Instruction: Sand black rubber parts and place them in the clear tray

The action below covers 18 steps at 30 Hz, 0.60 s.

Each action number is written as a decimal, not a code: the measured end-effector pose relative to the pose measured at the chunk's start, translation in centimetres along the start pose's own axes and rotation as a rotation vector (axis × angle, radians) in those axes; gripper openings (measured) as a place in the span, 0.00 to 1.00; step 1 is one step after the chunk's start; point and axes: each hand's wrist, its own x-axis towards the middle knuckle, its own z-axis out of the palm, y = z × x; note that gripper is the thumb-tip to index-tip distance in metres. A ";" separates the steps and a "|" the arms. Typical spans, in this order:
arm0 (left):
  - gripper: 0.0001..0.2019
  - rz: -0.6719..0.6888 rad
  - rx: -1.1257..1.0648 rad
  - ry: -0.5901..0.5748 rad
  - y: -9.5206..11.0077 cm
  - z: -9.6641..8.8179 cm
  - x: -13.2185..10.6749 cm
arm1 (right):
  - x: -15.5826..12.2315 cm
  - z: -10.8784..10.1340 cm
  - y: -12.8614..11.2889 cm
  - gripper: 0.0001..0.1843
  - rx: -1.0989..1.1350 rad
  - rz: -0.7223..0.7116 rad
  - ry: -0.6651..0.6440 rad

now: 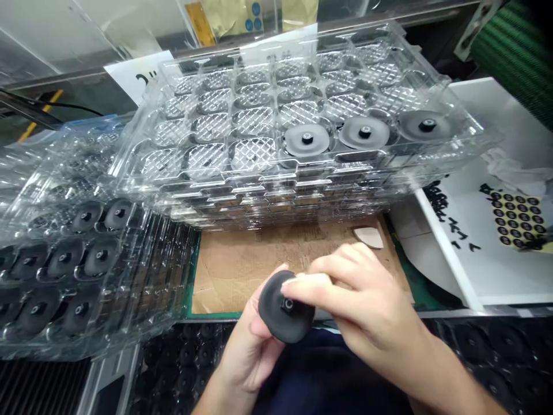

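Observation:
My left hand [254,351] grips a round black rubbery disc [276,323] from below and behind, its face tilted up towards me. A short black hub with a hole stands at the disc's middle. My right hand [363,294] reaches in from the right, its fingers bent and drawn together. Its index fingertip touches the disc's face beside the hub; whether something small is pinched there is hidden. Beyond my hands, the top clear plastic tray [254,122] of a stack holds three similar discs [306,139] in the right part of its front row.
More clear trays with black discs [64,257] stand at the left. Cardboard [233,265] lies under my hands, bearing a pale scrap [368,237]. The white bin [496,282] at right contains small black pieces [437,199] and a sheet of round black stickers [518,219].

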 end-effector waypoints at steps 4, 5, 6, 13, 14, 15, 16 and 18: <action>0.30 -0.023 -0.043 -0.071 0.6 0.5 -0.3 | 0.7 1.5 2.5 0.12 0.244 0.053 0.088; 0.30 -0.024 -0.053 -0.072 0.7 0.5 -0.4 | 0.4 2.1 3.3 0.12 0.265 0.186 0.120; 0.29 -0.030 -0.065 -0.067 0.9 0.4 -0.4 | -0.2 2.9 4.1 0.11 0.266 0.320 0.136; 0.25 -0.021 -0.130 0.061 0.9 -0.5 0.6 | -7.2 9.2 8.2 0.16 0.166 0.613 0.036; 0.24 -0.012 -0.131 0.080 0.9 -0.5 0.8 | -8.0 9.7 8.2 0.16 0.147 0.627 0.024; 0.23 -0.003 -0.131 0.092 0.9 -0.5 0.9 | -8.7 10.1 8.1 0.16 0.131 0.637 0.009; 0.22 0.004 -0.129 0.096 1.0 -0.4 1.0 | -9.2 10.4 7.9 0.16 0.116 0.642 -0.009; 0.21 0.024 -0.119 0.094 1.0 -0.3 1.1 | -9.8 10.7 7.5 0.20 0.089 0.646 -0.040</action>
